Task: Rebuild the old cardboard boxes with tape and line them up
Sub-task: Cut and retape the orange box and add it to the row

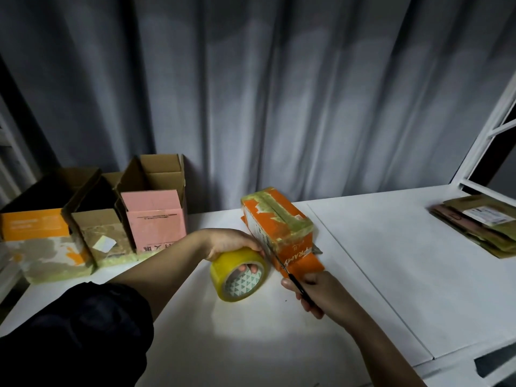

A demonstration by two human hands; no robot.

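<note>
An orange cardboard box (280, 222) with yellowish tape along its seams lies on the white table (391, 261), near the middle. My left hand (234, 244) grips a roll of yellow tape (240, 272), fingers hooked through its core, right beside the box's near left corner. My right hand (315, 291) holds black scissors (290, 275) whose blades reach the strip of tape between roll and box. Three open rebuilt boxes stand in a row at the back left: an orange and white one (42, 233), a brown one (103, 230) and a pink one (156, 216).
A stack of flattened cardboard boxes (480, 222) lies at the far right of the table. Grey curtains hang behind the table. A white frame (491, 129) rises at the right edge. A seam runs diagonally across the tabletop right of the orange box.
</note>
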